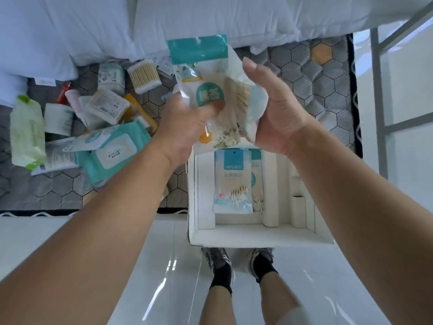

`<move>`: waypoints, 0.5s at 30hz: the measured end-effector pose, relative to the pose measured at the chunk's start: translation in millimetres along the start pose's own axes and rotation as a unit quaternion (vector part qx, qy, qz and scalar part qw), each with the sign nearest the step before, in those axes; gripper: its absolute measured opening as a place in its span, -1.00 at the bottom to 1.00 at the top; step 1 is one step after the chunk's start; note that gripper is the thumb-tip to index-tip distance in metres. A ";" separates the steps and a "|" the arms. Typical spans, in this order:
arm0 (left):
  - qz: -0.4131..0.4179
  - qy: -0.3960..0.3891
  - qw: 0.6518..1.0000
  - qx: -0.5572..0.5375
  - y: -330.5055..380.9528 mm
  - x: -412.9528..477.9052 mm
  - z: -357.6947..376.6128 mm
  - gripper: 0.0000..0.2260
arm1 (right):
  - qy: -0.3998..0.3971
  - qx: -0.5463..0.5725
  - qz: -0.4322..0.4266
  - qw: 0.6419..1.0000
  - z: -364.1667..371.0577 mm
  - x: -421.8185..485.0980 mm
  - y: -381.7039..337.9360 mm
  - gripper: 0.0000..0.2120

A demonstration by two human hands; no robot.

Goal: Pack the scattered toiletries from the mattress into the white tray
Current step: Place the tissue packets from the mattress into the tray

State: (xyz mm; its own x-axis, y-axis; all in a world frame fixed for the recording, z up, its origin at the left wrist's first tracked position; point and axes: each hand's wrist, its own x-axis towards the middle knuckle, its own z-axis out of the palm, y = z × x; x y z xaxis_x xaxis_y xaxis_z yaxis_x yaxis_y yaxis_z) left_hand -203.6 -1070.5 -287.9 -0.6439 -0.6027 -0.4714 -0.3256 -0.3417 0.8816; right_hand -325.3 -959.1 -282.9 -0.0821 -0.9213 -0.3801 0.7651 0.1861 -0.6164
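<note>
Gripping a clutch of cotton-swab packets [210, 95] just above the white tray [257, 238]; clamping with left hand [185, 132], thumb pressed on front; clasping with right hand [278, 118], fingers [251, 66] curled round the side; leaving wipes packs [110, 151] and swab boxes [144, 77] strewn on the mattress [328, 90].

This is a bedroom. A bare grey quilted mattress with a hexagon pattern [316, 90] fills the middle, and thick white pillows [199, 17] are piled along its far edge. Packets of wipes and boxes of cotton swabs [107, 106] lie near its left edge. Below its near edge is a glossy white tiled floor [168, 277], and a white metal bed frame [377, 102] stands at its right edge.
</note>
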 end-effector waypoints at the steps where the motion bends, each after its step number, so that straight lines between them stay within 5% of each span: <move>1: 0.013 0.002 1.000 0.019 -1.0 -7.8 1.3 -0.84 | 0.001 -0.025 0.008 1.000 3.2 -7.6 2.4 -0.46; 4: 0.013 0.007 0.999 0.040 -3.5 -30.1 1.7 -0.83 | 0.025 -0.102 0.028 0.994 4.4 -31.7 8.7 -0.56; 9: -0.026 0.032 0.997 0.066 -24.5 -59.7 -13.0 -0.85 | 0.305 -0.188 0.051 0.932 -14.0 -64.1 48.6 -0.77; 15: -0.072 0.034 0.989 0.124 -64.1 -94.9 -14.4 -0.77 | 0.384 -0.297 0.199 0.851 -49.5 -76.4 116.0 -0.82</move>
State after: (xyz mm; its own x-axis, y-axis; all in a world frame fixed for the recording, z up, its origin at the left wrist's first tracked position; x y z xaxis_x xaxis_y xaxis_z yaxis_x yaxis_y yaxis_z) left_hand -111.7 -1001.8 -300.1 -0.5330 -0.6116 -0.5846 -0.5753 -0.2447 0.7805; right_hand -261.9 -850.3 -359.5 -0.4595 -0.2930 -0.8385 0.3906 0.7811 -0.4871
